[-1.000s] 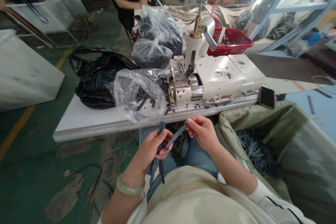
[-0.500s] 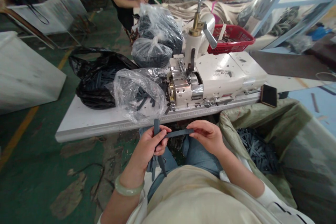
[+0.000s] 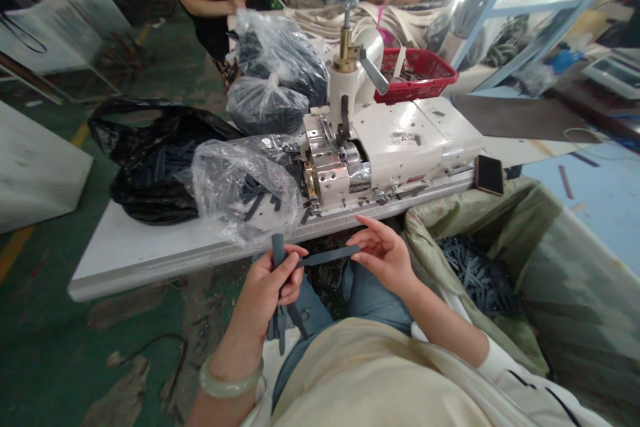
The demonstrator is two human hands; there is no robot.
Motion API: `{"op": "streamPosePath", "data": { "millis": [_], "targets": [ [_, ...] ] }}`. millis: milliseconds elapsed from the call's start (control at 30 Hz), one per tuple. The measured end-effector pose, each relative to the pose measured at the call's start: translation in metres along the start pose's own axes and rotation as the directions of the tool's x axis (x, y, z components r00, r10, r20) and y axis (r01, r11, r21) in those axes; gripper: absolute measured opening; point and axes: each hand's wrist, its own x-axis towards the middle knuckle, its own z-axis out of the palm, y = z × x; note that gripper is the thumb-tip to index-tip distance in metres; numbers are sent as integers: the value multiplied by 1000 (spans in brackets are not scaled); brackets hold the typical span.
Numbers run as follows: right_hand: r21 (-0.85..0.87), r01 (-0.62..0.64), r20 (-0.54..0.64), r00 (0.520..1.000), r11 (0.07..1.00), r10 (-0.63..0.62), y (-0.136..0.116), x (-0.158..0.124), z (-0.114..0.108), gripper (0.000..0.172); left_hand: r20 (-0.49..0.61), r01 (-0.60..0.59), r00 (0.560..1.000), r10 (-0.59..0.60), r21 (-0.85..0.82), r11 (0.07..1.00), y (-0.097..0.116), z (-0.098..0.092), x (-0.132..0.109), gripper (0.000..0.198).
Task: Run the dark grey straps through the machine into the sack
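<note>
Over my lap, my left hand (image 3: 275, 283) is closed round several dark grey-blue strips (image 3: 278, 250), whose ends stick out above and below the fist. One strip (image 3: 327, 256) stretches level from the left fingers across to my right hand (image 3: 383, 253). Thumb and fingertips of the right hand pinch its far end, while another finger is raised. Just beyond the hands stands a white machine (image 3: 400, 147) with a metal head, on a white table (image 3: 125, 250). To its left, an open clear plastic bag (image 3: 220, 180) holds similar dark strips.
A black bag (image 3: 150, 193) of strips lies left on the table, with tied clear bags (image 3: 270, 103) behind. A phone (image 3: 489, 174) rests by the table's right edge. At right, a green-lined bin (image 3: 530, 213) holds many strips. Two people work beyond a red basket (image 3: 425, 87).
The view has swung a little to the right, so the scene sits further left. One right finger has lifted away; both hands still hold the strip between them.
</note>
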Motion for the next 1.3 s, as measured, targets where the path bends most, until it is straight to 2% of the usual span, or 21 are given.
{"op": "streamPosePath", "data": {
  "millis": [133, 433, 633, 700, 800, 867, 1033, 1200, 1300],
  "targets": [
    [4, 4, -5, 1000, 1000, -4, 1, -1, 1, 64, -26, -13, 1000, 13, 14, 1000, -1, 0, 1, 26],
    [-20, 56, -25, 998, 998, -57, -3, -3, 2, 66, -1, 4, 1000, -4, 52, 999, -13, -11, 12, 34],
    [2, 134, -26, 991, 991, -134, -12, -3, 6, 66, -5, 4, 1000, -4, 83, 997, -18, -9, 14, 35],
    [-56, 157, -30, 987, 986, -159, -16, -3, 6, 56, 2, 7, 1000, -7, 93, 996, -19, -8, 13, 35],
    [-233, 194, -34, 978, 953, -208, -19, -4, 5, 21, 3, 16, 1000, -17, 98, 995, -18, -7, 13, 34],
    [-266, 167, -59, 980, 949, -189, -17, -5, 6, 10, -1, 16, 1000, -16, 87, 996, -17, -7, 12, 34],
    [-87, 43, -179, 982, 995, -58, -10, -6, 11, 32, 39, 0, 999, 0, 22, 1000, -11, -6, 7, 33],
    [-173, 85, -172, 978, 981, -115, -10, -5, 11, 21, 60, -22, 998, 25, -39, 999, -8, -5, 2, 31],
    [-158, 55, -150, 986, 986, -79, -9, -5, 10, 18, 51, -31, 998, 33, -45, 999, -7, -5, 1, 28]
  ]
}}
